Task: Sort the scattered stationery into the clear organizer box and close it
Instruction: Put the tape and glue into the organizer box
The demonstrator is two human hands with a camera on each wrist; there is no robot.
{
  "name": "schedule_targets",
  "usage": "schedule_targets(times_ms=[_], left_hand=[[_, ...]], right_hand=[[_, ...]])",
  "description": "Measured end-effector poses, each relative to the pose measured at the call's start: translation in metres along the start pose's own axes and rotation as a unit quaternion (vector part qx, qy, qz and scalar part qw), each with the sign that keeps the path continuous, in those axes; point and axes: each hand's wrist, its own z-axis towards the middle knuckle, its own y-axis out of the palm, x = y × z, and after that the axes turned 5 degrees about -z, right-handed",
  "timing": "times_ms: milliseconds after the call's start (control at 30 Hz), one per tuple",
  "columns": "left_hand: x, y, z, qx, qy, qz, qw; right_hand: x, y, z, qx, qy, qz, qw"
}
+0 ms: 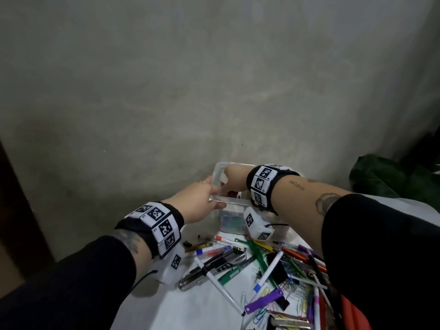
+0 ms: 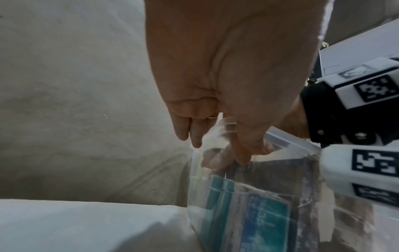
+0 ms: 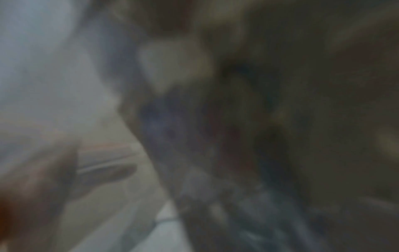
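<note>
The organizer box (image 1: 228,201) is made of clear, glossy plastic. The desk (image 1: 202,303) is covered by a smooth, matt white sheet. Shiny metal is seen on the binder clip handles (image 1: 190,279), and glossy plastic on the pens (image 1: 214,252). The wall (image 1: 214,91) is rough and matt.

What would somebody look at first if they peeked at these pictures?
Probably the two hands meeting at the clear organizer box by the wall: the left hand grips its near-left rim, and the right hand reaches into it from above. Next, the bright jumble of pens and paper clips spread on the white table in front of the box.
</note>
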Motion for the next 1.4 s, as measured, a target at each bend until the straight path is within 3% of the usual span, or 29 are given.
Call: schedule_targets(times_ms=[133, 333, 400, 567, 733, 867, 967, 1033, 1133, 1233, 1333, 1400], left_hand=[[0.003, -0.001, -0.002, -0.003, -0.003, 0.004, 1.000], [0.002, -0.002, -0.002, 0.000, -0.002, 0.008, 1.000], [0.002, -0.002, -0.002, -0.004, -0.005, 0.007, 1.000], [0.005, -0.003, -0.003, -0.008, -0.011, 0.015, 1.000], [0.008, -0.003, -0.005, -0.006, -0.013, 0.022, 1.000], [0.006, -0.003, -0.005, -0.011, -0.018, 0.028, 0.999], [0.006, -0.002, -0.003, -0.006, -0.013, 0.035, 0.999], [0.006, -0.001, -0.003, -0.010, -0.017, 0.046, 0.999], [0.005, -0.001, -0.002, -0.024, -0.033, 0.048, 0.998], [0.009, -0.001, -0.005, -0.022, -0.044, 0.036, 0.998], [0.015, 0.004, -0.015, 0.020, -0.051, -0.007, 0.998], [0.020, 0.010, -0.023, 0.081, -0.059, -0.083, 0.991]], right_hand=[[0.013, -0.004, -0.001, 0.061, 0.076, 0.198, 0.975], [0.027, -0.003, -0.007, 0.121, 0.122, 0.348, 0.921], [0.029, 0.001, -0.006, 0.140, 0.113, 0.314, 0.932], [0.026, 0.006, -0.013, 0.076, 0.082, 0.153, 0.982], [0.015, 0.003, -0.012, 0.081, 0.087, 0.037, 0.992], [0.012, 0.008, -0.011, 0.010, 0.069, -0.111, 0.991], [0.017, 0.013, -0.012, -0.036, 0.061, -0.154, 0.986], [0.024, 0.011, -0.014, -0.049, 0.039, -0.130, 0.990], [0.029, 0.001, -0.034, -0.039, 0.032, -0.002, 0.999], [0.028, -0.014, -0.066, -0.034, 0.033, 0.035, 0.998], [0.029, -0.022, -0.108, -0.016, 0.001, 0.073, 0.997], [0.035, -0.020, -0.136, 0.033, -0.005, 0.127, 0.991]])
